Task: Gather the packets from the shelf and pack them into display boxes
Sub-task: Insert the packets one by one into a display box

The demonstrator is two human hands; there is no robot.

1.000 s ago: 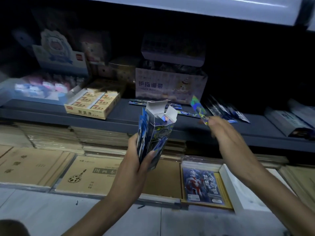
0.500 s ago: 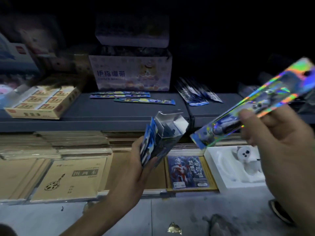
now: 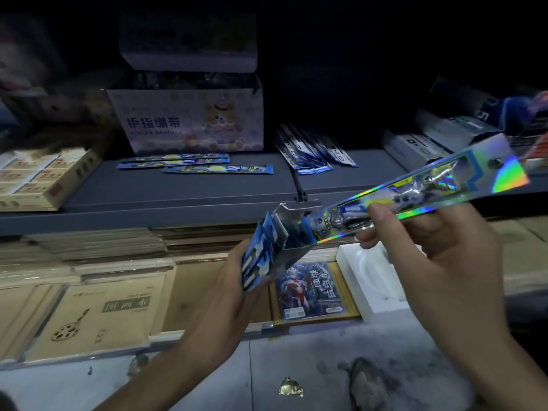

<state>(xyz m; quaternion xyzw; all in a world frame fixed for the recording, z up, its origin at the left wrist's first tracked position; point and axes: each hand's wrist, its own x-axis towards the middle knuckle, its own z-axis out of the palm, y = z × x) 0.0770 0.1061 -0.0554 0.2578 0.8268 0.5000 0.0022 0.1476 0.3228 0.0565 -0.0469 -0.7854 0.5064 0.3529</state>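
I judge I'm at the loading step: my right hand (image 3: pixel 444 262) pinches a holographic packet (image 3: pixel 421 200) between thumb and fingers, its lower end touching the open mouth of the display box (image 3: pixel 284 241). My left hand (image 3: pixel 225 292) is closed around that box, which is tilted toward the packet. Next I'd need to line the packet up with the opening and slide it in. More packets (image 3: pixel 195 164) lie on the shelf (image 3: pixel 178 197) beyond.
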